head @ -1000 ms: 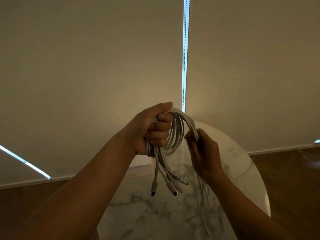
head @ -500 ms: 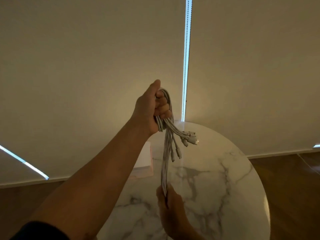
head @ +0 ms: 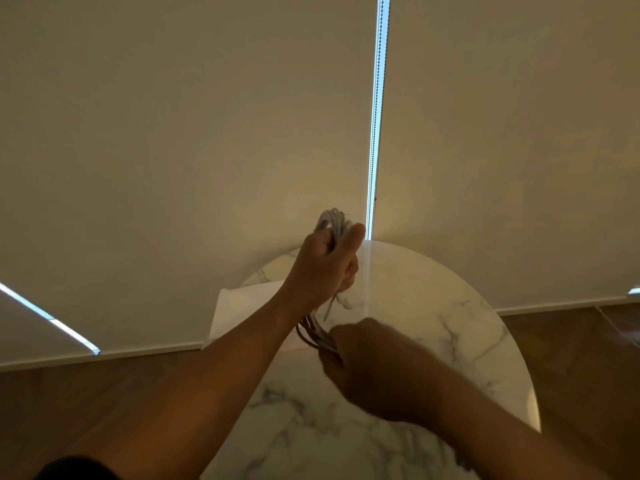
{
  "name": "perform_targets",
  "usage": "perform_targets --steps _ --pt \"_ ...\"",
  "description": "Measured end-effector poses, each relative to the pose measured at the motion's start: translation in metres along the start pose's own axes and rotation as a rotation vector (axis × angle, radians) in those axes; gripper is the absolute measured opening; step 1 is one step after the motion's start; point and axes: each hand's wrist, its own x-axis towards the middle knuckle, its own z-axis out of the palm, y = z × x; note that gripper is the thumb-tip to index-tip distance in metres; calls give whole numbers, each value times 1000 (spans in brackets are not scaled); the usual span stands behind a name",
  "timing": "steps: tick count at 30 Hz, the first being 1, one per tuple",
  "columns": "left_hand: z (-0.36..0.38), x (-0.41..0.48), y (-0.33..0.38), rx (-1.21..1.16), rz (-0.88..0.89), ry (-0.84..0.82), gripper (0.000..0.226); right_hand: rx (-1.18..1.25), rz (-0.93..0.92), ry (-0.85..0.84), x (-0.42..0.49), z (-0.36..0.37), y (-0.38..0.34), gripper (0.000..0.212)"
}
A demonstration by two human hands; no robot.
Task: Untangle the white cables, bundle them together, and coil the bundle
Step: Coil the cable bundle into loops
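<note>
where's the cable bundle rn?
Head view, centre: white cables gripped in the left hand above the marble table, strands running down into the right hand.

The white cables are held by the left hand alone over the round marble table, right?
Not alone. The head view shows the left hand gripping the upper loops of the white cables and the right hand holding the strands lower down, over the round marble table.

Our left forearm runs from the lower left to the frame's centre, where our left hand (head: 327, 268) is fisted, thumb up, round a bundle of thin white cables (head: 333, 220). Just below it, our blurred right hand (head: 375, 370), back toward us, grips the same strands.
</note>
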Motion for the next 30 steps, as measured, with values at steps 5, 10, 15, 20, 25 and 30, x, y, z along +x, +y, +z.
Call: perform_targets --steps 5,10,15,20,25,30 --pt "1 -6 5 354 -41 -213 36 -231 -71 106 -9 -43 20 31" --pt "0 -2 6 614 47 -297 37 -421 -142 127 -13 -60 28 37" --pt "-7 -8 -4 526 61 -439 61 -395 -68 13 -24 -85 47 27" --pt "-12 -14 -12 34 -115 -618 55 -342 -195 75 -15 -98 57 20" --pt "-15 -14 -22 -352 -358 -770 47 -355 -364 197 0 -99 65 24" --pt "-10 -20 -16 -704 -454 -1016 56 -270 -390 244 12 -102 77 27"
